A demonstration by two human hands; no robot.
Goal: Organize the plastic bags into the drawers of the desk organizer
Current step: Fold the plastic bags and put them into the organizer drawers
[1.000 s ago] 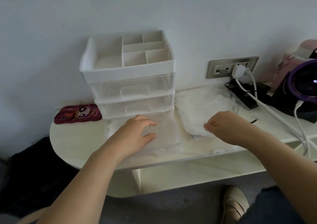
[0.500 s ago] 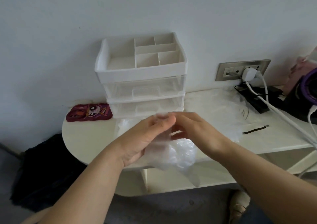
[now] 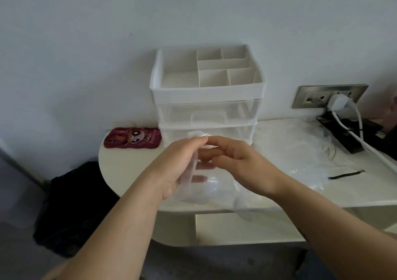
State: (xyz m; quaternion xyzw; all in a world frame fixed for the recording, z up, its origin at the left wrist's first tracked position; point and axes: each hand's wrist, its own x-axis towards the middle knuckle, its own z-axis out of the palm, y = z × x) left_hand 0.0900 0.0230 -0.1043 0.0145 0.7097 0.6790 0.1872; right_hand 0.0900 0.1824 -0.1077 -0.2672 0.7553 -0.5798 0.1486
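Observation:
A white desk organizer (image 3: 207, 96) stands against the wall on a cream table (image 3: 120, 163); both its clear drawers are pushed in. In front of it I hold a clear plastic bag (image 3: 211, 190) above the table's front edge. My left hand (image 3: 174, 168) grips the bag's left side, and my right hand (image 3: 238, 166) pinches its top edge, fingertips almost meeting. The bag hangs down and partly hides the left fingers. More clear plastic bags (image 3: 300, 153) lie in a loose pile on the table to the right.
A maroon cartoon phone case (image 3: 133, 140) lies left of the organizer. A wall socket (image 3: 328, 96) with a white plug and cable, black devices and a black strip (image 3: 345, 175) sit at the right. A dark bag (image 3: 73, 204) lies on the floor at left.
Both hands left the table, came together and lifted one clear bag in front of the organizer. The view has shifted so the organizer sits more to the right.

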